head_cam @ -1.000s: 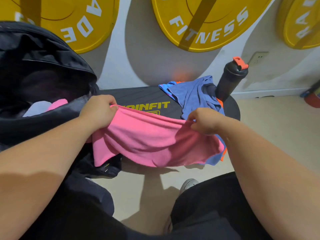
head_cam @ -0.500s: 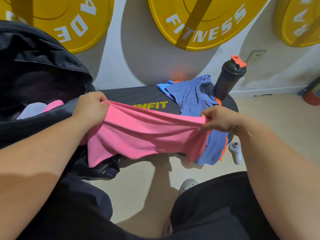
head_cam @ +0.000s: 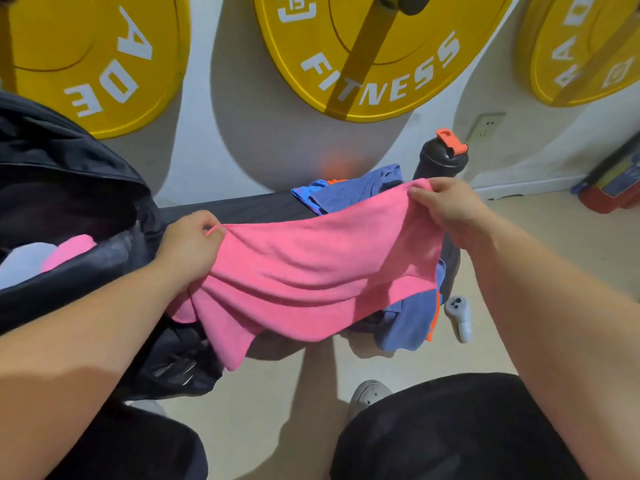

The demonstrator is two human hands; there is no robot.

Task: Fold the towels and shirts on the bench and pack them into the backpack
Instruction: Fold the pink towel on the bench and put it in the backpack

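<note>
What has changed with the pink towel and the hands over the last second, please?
The right hand, gripping one end of the pink towel, rose and swung rightward toward the bottle, spreading the towel wider so it now hides the lettering on the bench. The left hand kept its grip on the other end beside the backpack; the blue shirt and bottle stayed put.

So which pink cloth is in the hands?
The big pink towel stretched between the left hand and right hand; the other pink cloth lies inside the backpack.
</note>
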